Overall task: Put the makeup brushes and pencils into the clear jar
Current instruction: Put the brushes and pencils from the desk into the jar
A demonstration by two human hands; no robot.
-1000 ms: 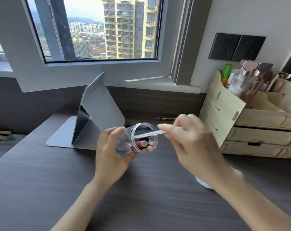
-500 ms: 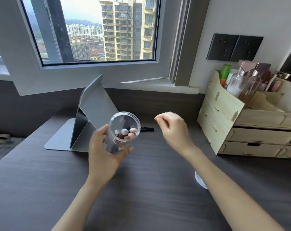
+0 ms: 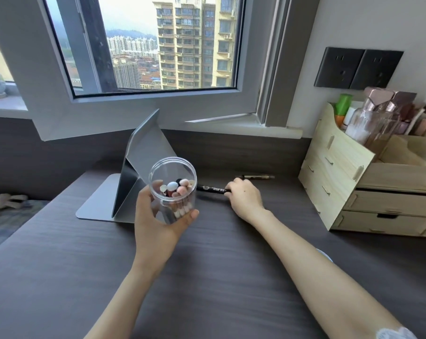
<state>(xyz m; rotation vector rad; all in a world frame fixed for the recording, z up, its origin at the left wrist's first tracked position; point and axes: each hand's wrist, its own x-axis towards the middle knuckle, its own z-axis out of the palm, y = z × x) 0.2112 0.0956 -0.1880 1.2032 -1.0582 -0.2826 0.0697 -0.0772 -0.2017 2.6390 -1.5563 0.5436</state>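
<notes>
My left hand (image 3: 158,221) holds the clear jar (image 3: 174,178) above the dark desk, its mouth tilted toward me. Several brushes and pencils (image 3: 179,194) stand inside, pink and white tips up. My right hand (image 3: 243,199) reaches across the desk and its fingers close on one end of a black pencil with white lettering (image 3: 212,188), which lies flat just right of the jar. A second thin pencil with a gold barrel (image 3: 256,177) lies farther back near the wall.
A silver folding stand (image 3: 133,182) sits behind the jar to the left. A pale wooden drawer organizer (image 3: 348,172) holding bottles stands at the right. A white round object (image 3: 325,254) peeks out behind my right forearm. A window is above.
My right hand let go of the clear-handled brush into the jar, then moved back and down onto the black pencil. My left hand tipped the jar more upright.
</notes>
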